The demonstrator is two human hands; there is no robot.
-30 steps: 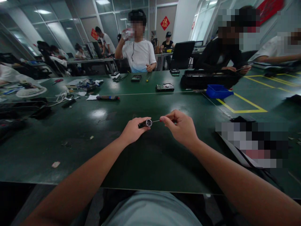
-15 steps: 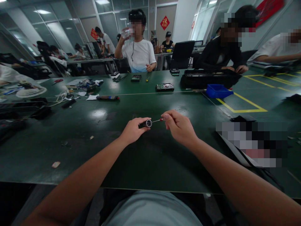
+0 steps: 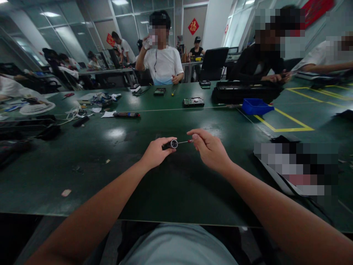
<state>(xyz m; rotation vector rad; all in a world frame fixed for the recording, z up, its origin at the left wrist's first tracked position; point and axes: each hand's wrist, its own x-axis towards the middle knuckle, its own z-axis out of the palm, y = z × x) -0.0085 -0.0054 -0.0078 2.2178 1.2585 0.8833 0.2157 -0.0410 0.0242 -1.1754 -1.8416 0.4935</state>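
Between the thumb and fingers of my left hand (image 3: 156, 154) is a small black cylinder (image 3: 173, 144), its round, silvery-rimmed open end turned toward my right hand. My right hand (image 3: 211, 149) pinches the red handle of a thin screwdriver (image 3: 184, 142). The screwdriver's shaft points left and its tip reaches the open end of the cylinder. How deep the tip sits inside I cannot make out. Both hands are held over the front middle of the green table (image 3: 176, 191).
Ahead lie a circuit board unit (image 3: 193, 102), a dark pen-like tool (image 3: 127, 115) and a blue tray (image 3: 256, 107). A long black casing (image 3: 245, 92) is behind the tray. Cables and parts (image 3: 102, 99) clutter the left; a dark folder-like item (image 3: 275, 176) lies right. Several people sit beyond.
My right hand has shifted slightly, its index finger now stretched further out and the screwdriver lying more level. My left hand stays almost still. The dark-sleeved person across the table has raised their hands.
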